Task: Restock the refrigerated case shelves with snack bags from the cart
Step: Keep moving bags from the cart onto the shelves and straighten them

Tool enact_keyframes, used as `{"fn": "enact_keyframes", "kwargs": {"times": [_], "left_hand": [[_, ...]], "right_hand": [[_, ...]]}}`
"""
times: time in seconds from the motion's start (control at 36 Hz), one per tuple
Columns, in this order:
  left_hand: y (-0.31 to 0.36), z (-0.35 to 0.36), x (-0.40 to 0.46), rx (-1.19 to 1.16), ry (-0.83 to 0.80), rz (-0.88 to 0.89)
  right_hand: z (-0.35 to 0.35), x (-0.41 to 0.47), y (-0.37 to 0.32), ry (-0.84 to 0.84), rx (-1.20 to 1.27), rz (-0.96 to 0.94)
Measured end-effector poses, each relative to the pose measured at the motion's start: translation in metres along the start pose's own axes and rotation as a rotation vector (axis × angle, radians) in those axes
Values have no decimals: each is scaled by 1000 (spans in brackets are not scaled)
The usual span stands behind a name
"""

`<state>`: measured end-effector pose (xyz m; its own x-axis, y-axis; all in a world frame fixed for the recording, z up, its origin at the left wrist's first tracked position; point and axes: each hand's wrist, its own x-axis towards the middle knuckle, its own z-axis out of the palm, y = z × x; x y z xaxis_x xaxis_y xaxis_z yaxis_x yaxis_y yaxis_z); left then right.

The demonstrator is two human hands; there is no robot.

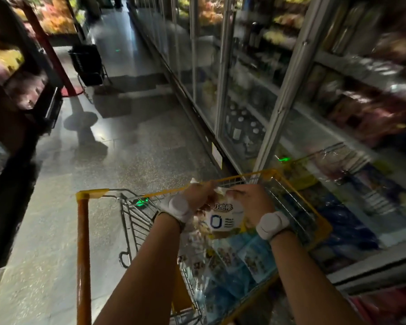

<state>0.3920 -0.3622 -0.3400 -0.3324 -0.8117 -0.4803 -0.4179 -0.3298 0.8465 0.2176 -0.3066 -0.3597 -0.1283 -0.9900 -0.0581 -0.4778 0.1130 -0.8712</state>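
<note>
Over the wire cart [249, 178] with its yellow rim, my left hand [198, 195] and my right hand [249, 199] both grip one white and yellow snack bag [222, 221] by its upper edge. The bag hangs between my wrists, its printed face towards me. Beneath it, several blue and white snack bags [239, 261] fill the cart basket. The refrigerated case [352, 146] stands open at the right, its shelves stocked with blurred packages. Both wrists wear white bands.
The cart's orange handle [83, 254] runs along the left. Glass case doors [211, 66] line the aisle on the right. A black basket stack [87, 64] and a red pole [49, 50] stand further down the speckled floor. Dark produce shelving borders the left.
</note>
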Motion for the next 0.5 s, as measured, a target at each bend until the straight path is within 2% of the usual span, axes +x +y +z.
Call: {"fn": "enact_keyframes", "kwargs": {"times": [0.11, 0.17, 0.22, 0.31, 0.39, 0.5], "left_hand": [[17, -9, -16, -30, 77, 157], [16, -11, -16, -131, 181, 236], [15, -9, -18, -234, 285, 338], [26, 3, -30, -323, 327, 466], [39, 17, -33, -373, 231, 512], [57, 40, -39, -267, 36, 588]], "right_hand": [[-24, -17, -23, 121, -28, -71], [-34, -23, -25, 170, -64, -103], [-42, -33, -24, 206, -28, -87], [-55, -48, -22, 264, 55, -64], [-69, -62, -30, 301, 64, -76], [-97, -79, -33, 357, 114, -34]]}}
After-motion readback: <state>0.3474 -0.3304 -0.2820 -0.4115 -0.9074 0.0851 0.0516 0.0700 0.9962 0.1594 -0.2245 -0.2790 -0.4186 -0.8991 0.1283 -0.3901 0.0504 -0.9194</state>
